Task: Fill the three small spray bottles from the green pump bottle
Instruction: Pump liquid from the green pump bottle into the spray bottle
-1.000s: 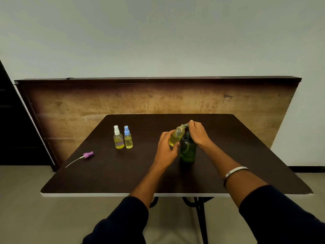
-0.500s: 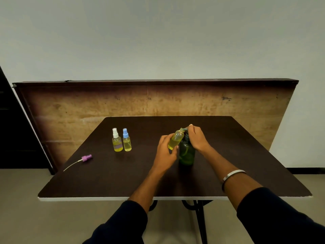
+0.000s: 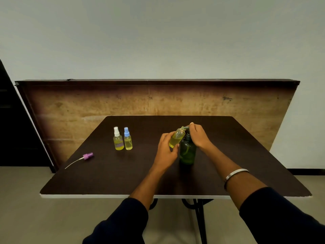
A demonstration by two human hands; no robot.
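Holding the uncapped spray bottle [image 3: 176, 139] tilted, the left hand [image 3: 166, 152] has thumb and fingers wrapped round its lower body, mouth up against the nozzle of the green pump bottle [image 3: 187, 152]. Yellow liquid fills most of the tilted bottle. Right hand [image 3: 198, 135] sits on top of the pump head, fingers curled over it; pump mostly hidden under the hand, so I can't tell how far it's pressed. Green bottle stands upright on the dark table [image 3: 123, 176], right of centre, just beside the left hand. White-capped spray bottle [image 3: 118, 141] and blue-capped spray bottle [image 3: 128, 141] stand upright side by side, well to the left, both holding yellow liquid. Purple spray cap [image 3: 88, 156] with its dip tube lies flat near the table's left edge. Metal bangle [image 3: 235, 174] on the right forearm.
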